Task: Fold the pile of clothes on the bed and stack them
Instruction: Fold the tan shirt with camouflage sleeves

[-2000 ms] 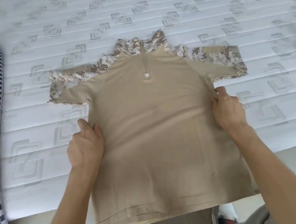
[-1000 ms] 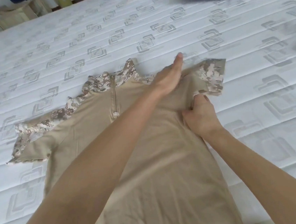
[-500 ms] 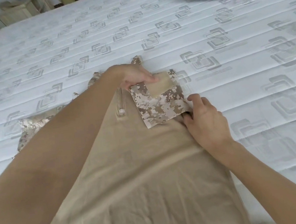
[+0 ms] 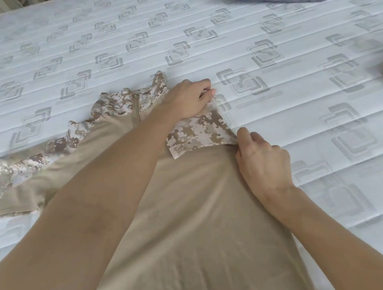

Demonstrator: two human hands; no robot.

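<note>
Shirt sleeve folded inward; left hand pinches its cuff, right hand pinches the fold.

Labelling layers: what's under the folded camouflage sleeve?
The folded camouflage sleeve lies on the tan zip-neck shirt's chest. Left hand covers its far end; right hand pinches the fold corner.

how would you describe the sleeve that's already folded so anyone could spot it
On the white quilted mattress lies a tan shirt with a zip collar. The folded sleeve is the camouflage flap lying on the shirt's chest between the left hand and right hand, unlike the other sleeve, which is spread flat.
</note>
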